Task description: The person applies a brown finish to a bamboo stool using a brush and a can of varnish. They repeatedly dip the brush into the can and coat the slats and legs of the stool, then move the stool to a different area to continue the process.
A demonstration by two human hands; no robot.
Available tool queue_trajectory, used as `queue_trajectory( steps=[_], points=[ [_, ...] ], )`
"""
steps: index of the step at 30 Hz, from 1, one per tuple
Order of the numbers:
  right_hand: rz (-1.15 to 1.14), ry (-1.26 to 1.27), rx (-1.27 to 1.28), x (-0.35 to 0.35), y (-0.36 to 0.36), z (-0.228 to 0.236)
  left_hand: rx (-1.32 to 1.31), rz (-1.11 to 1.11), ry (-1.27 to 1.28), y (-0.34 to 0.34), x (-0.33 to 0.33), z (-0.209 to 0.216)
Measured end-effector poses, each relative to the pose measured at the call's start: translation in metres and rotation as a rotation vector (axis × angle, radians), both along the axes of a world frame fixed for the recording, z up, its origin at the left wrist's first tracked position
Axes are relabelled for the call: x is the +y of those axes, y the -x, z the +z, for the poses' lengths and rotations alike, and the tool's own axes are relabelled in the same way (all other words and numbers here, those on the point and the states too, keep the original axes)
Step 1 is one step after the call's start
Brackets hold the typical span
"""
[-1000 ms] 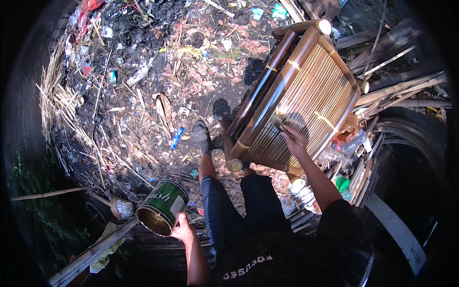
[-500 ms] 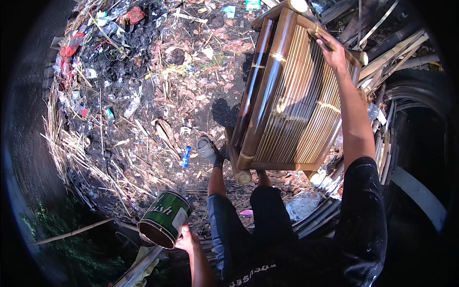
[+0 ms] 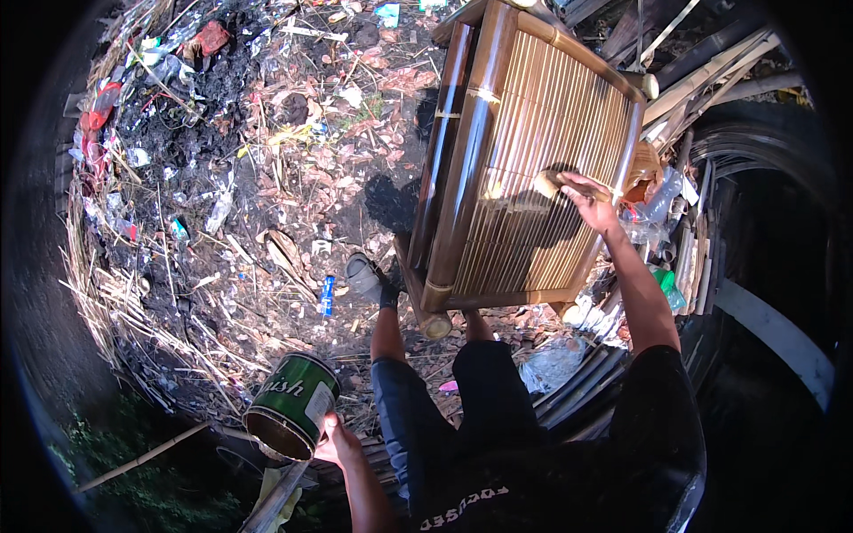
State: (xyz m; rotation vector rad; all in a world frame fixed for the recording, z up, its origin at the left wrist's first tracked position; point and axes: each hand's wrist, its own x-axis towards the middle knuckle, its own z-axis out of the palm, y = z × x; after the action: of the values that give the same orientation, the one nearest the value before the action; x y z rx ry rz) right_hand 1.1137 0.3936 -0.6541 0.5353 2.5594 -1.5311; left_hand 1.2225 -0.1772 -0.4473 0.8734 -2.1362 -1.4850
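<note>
A green tin can point(image 3: 289, 400), tilted with its mouth toward me, is in my left hand point(image 3: 336, 441); the fingers press on its lower right side. My right hand point(image 3: 591, 206) grips a paintbrush point(image 3: 551, 184) by its handle. The bristles meet the slatted face of a bamboo furniture piece point(image 3: 484, 160), around its middle. Its thick poles shine, and a wet-looking pale patch shows on the slats beside the brush. The inside of the can is too dark to make out.
Dry leaves, straw and litter cover the ground, with a blue can point(image 3: 327, 296) near my shoe point(image 3: 365, 277). Cut bamboo strips point(image 3: 711, 80) lie behind the furniture at right. Coiled strips point(image 3: 746, 147) and a plastic bag point(image 3: 551, 364) sit nearer.
My right hand with the brush has moved from the top edge of the bamboo piece down to the middle of its slats. The can stays in my left hand.
</note>
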Motion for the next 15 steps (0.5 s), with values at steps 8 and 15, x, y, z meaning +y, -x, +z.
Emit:
queue_trajectory(
  steps=[8, 15],
  points=[
    [-0.295, -0.042, -0.111, -0.09, -0.119, -0.034, -0.156, -0.039, -0.218, -0.048, -0.043, -0.041],
    [0.271, 0.061, -0.205, -0.083, -0.035, 0.006, -0.087, -0.006, -0.252, -0.009, 0.003, -0.002]
  ],
)
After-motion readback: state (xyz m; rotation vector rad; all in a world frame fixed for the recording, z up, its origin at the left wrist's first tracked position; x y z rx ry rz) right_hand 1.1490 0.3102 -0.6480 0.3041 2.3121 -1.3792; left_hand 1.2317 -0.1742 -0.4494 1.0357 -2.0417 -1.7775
